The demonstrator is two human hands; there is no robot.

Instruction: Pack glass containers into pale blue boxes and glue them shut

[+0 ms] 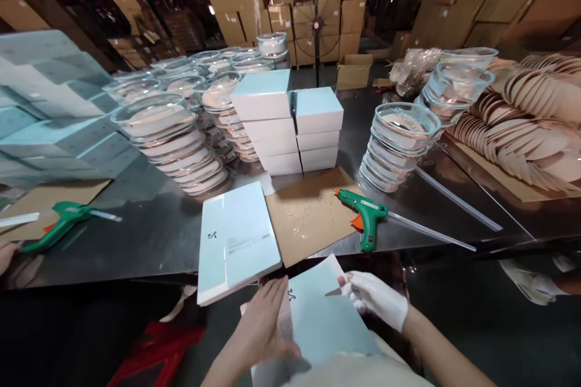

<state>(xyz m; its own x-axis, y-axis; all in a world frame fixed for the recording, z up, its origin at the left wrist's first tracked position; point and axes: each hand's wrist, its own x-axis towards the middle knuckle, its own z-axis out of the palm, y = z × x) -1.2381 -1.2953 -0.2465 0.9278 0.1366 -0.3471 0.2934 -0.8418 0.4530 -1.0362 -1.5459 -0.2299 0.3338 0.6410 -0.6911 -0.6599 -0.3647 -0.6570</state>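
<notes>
Below the table's near edge, both my hands hold a flat pale-blue box (318, 314). My bare left hand (265, 320) grips its left edge. My right hand (376, 297), in a white glove, pinches its upper right side. A second pale-blue flat box (236, 242) lies on the steel table (149, 230) just above my left hand, overhanging the edge. A green glue gun (365, 217) with a clear glue stick rests to the right of a brown cardboard sheet (308, 217).
Stacked white-and-blue boxes (285, 124) stand mid-table, with stacks of clear lidded trays (172, 139) to their left and right (399, 145). Tan pads (531, 127) are heaped far right. Another green glue gun (59, 224) lies at left near another person's hand (6, 254). Cardboard cartons fill the shelves behind.
</notes>
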